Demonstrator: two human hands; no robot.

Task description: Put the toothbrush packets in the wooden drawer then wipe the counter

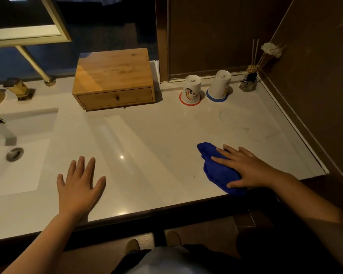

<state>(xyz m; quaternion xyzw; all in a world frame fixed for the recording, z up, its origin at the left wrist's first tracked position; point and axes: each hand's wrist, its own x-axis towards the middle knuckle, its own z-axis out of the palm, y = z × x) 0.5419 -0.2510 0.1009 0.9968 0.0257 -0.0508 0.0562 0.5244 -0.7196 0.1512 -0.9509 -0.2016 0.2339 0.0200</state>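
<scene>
Cloth (pixel 216 175) under right hand (pixel 249 169), fingers (pixel 222 160) straight, near counter (pixel 147 145) edge; left hand (pixel 77 186) splayed

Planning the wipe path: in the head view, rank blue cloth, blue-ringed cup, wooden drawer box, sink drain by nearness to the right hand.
1. Blue cloth, under the right hand.
2. Blue-ringed cup, back right.
3. Wooden drawer box, back centre.
4. Sink drain, far left.

right hand (pixel 246 169) on blue cloth (pixel 212 167), counter (pixel 147 139)

One head-worn view looks steeply down, close over the counter (pixel 147 135).
</scene>
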